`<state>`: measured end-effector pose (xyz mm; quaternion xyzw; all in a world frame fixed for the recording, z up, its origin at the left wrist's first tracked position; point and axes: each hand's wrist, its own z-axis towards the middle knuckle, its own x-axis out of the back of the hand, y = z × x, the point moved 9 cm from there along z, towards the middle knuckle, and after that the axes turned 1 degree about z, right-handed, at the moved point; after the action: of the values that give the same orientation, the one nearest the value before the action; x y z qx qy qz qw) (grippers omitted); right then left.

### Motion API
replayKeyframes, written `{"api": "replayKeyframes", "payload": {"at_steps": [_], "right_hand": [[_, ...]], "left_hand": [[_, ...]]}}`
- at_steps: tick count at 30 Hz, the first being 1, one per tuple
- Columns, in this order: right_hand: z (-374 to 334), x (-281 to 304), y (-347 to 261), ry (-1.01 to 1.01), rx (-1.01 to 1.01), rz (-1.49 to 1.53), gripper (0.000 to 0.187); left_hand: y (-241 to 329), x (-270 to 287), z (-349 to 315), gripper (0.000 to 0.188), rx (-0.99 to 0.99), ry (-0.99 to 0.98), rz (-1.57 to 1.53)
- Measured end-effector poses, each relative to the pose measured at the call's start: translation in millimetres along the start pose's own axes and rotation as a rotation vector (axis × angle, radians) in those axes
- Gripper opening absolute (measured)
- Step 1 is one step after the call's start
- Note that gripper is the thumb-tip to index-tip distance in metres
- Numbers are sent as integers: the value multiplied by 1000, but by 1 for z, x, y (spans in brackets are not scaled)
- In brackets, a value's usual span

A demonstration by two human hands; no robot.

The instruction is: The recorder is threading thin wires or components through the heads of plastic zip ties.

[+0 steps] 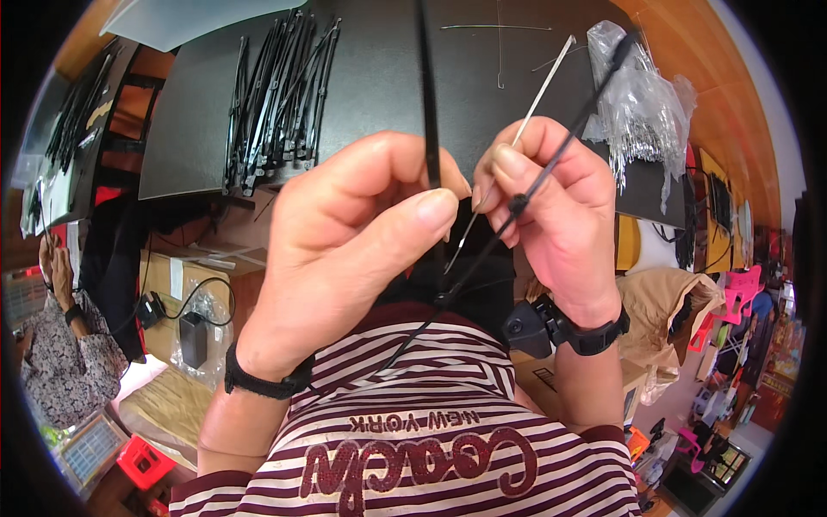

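My left hand point(353, 224) pinches a thin black strip point(428, 103) between thumb and forefinger, its far part rising blurred toward the upper edge. Beside it, my right hand point(551, 215) grips a thin, pale metal rod point(544, 90) between thumb and fingers. The rod slants down to a fine tip pointing toward my chest. A black cord point(573, 133) with small knot-like beads runs diagonally in front of the right hand; whether that hand holds it, I cannot tell. Both hands are over the near edge of the dark table point(370, 60), close together.
Several black straps point(280, 95) lie in a pile on the table's left. A clear plastic bag point(642, 103) of thin silvery pieces is at the right, near loose thin wires point(495, 27). A cardboard box point(241, 280) stands below left. Another person's hand point(59, 271) works at the far left.
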<state>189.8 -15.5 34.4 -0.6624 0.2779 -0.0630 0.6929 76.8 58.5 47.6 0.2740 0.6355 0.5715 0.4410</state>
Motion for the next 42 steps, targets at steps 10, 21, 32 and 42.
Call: {"api": "replayKeyframes", "payload": {"at_steps": [10, 21, 32, 42], "right_hand": [[1, -11, 1, -48, 47, -63, 13], [-12, -10, -15, -28, 78, -118, 17], [-8, -18, -10, -2, 55, -99, 10], [-6, -10, 2, 122, 50, -212, 14]], "left_hand": [[-33, -11, 2, 6, 247, 64, -194], [-40, -4, -2, 11, 281, 105, -223], [-32, -1, -7, 10, 139, 149, -183], [-31, 2, -8, 14, 22, 144, -135]]}}
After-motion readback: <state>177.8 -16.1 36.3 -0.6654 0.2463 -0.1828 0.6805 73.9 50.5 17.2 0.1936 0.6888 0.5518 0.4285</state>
